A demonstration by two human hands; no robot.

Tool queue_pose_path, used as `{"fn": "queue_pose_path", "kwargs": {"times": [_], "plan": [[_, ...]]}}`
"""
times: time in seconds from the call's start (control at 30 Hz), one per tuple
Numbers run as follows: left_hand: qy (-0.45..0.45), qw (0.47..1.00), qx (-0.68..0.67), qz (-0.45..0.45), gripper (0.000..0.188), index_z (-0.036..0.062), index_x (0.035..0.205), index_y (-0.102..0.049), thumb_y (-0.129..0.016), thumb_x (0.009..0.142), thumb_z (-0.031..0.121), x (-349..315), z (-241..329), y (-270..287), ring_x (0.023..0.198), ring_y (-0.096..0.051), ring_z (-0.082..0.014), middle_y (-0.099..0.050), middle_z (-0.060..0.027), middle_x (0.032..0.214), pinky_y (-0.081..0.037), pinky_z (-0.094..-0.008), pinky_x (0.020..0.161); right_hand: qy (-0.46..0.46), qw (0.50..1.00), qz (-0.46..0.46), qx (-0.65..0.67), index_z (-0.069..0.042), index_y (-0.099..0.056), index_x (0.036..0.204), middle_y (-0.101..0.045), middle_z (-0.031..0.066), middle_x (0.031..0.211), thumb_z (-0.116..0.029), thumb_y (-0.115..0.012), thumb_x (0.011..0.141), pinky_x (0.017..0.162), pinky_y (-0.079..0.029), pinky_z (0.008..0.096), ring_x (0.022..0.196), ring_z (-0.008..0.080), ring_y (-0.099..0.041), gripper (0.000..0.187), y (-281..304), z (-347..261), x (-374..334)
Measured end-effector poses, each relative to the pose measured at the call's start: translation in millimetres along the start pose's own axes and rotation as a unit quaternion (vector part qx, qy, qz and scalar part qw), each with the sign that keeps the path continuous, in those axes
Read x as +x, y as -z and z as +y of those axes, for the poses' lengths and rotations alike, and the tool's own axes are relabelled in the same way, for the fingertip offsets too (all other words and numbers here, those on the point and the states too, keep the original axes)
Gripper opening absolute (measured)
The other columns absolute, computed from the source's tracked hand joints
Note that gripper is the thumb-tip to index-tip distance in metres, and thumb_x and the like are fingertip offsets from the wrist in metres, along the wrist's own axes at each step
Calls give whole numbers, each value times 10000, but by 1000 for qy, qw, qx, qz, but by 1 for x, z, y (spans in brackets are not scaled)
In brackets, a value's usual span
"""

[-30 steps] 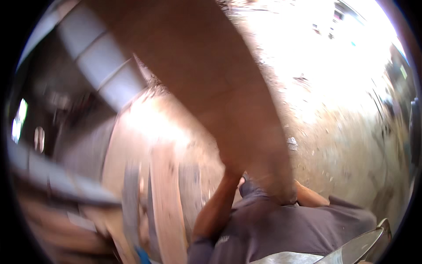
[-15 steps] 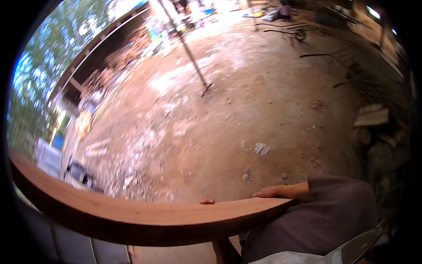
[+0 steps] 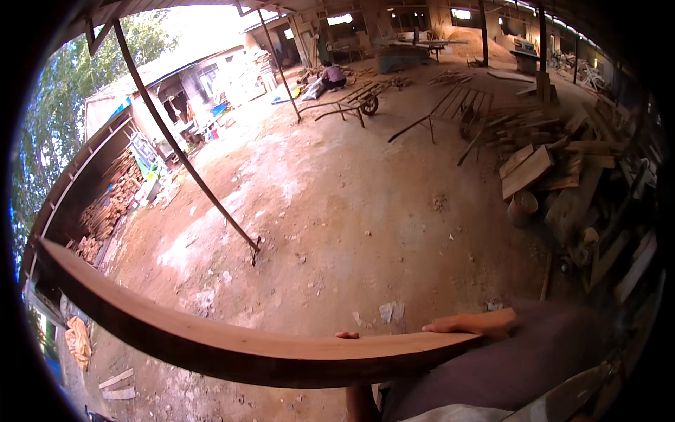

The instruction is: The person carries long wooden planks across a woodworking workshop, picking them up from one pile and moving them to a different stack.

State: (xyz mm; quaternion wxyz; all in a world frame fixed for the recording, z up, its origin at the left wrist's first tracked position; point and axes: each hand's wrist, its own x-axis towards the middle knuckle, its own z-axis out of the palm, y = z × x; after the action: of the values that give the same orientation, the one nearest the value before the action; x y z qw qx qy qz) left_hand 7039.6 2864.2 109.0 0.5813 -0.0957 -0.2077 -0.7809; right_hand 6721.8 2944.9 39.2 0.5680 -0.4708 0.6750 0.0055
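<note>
A long, thick wooden beam (image 3: 232, 344) runs across the lower part of the head view, from far left toward my body at the right. Its pale upper face shows, and its near side is dark. My left hand (image 3: 346, 335) reaches up from below, its fingertips curled over the beam's far edge. Further right, my right hand (image 3: 467, 323) lies along that far edge, fingers pointing left, its lower part hidden behind the wood. A dark sleeve (image 3: 492, 359) covers my right arm and the beam's near end.
A leaning pole (image 3: 186, 158) stands on the dirt floor ahead to the left. Wheelbarrows (image 3: 351, 104) stand farther off, near a crouching person (image 3: 333, 76). Timber offcuts (image 3: 527, 171) and a bucket (image 3: 522, 208) lie along the right. Two short boards (image 3: 118, 385) lie at lower left.
My view has swung up and to the right, showing more of the shed and the wood pile. Both hands stay on the beam, whose left end now sweeps past different ground.
</note>
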Motion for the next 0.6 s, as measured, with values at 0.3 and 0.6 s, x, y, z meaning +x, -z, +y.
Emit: {"fn": "queue_pose_path", "kwargs": {"times": [0.3, 0.6], "plan": [[122, 984, -47, 121, 756, -29, 1250, -550, -416, 929, 642, 199, -34, 150, 1088, -619, -328, -636, -217, 1169, -493, -438, 977, 54, 963, 16, 264, -90, -615, 1331, -606, 89, 1338, -500, -450, 1012, 1034, -384, 359, 1236, 203, -533, 545, 111, -133, -40], [226, 942, 111, 224, 718, -68, 1068, -599, -317, 919, 575, 434, -143, 264, 968, -629, -409, -649, -267, 1028, -526, -465, 873, -185, 827, 12, 531, -88, -586, 1356, -644, 51, 1239, -313, -502, 1036, 1004, -435, 274, 1159, 115, -562, 400, 280, -167, 101]]}}
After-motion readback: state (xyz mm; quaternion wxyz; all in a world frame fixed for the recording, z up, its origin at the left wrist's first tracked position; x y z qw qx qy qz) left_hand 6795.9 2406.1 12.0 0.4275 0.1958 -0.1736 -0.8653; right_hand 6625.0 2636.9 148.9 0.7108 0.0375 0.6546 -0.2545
